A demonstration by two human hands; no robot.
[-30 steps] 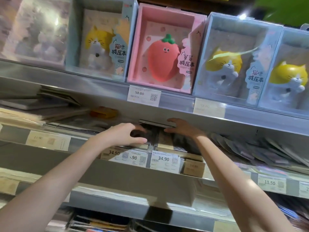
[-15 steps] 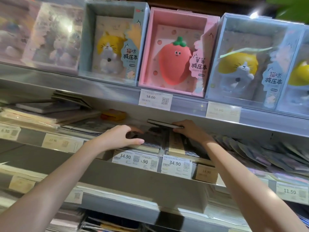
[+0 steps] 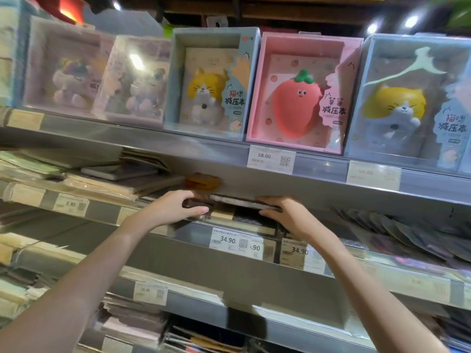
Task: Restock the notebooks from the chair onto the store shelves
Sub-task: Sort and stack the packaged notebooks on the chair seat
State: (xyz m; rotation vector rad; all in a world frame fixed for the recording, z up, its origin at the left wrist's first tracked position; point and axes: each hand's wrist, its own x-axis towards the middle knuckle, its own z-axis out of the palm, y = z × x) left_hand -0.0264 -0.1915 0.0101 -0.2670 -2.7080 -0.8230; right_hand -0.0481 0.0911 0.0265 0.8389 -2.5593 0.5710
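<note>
Head view: dark notebook point(image 3: 244, 203) held flat and level at both ends, apparently to slide into the narrow shelf slot; left hand point(image 3: 175, 208) curls its fingers round the left end, right hand point(image 3: 285, 212) pinches the right edge. Beneath: stacked notebooks point(image 3: 244, 220); beside: yellow item point(image 3: 202, 180); above: low shelf lip point(image 3: 280, 186) limiting clearance, boxed strawberry notebook point(image 3: 300, 98).

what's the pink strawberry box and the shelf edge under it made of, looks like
Pink strawberry box: apparently matte cardboard with a clear plastic front, judging by the glare on it. Shelf edge: looks like grey painted metal, smooth with a dull sheen; its price-label strip seems clear plastic.
</note>
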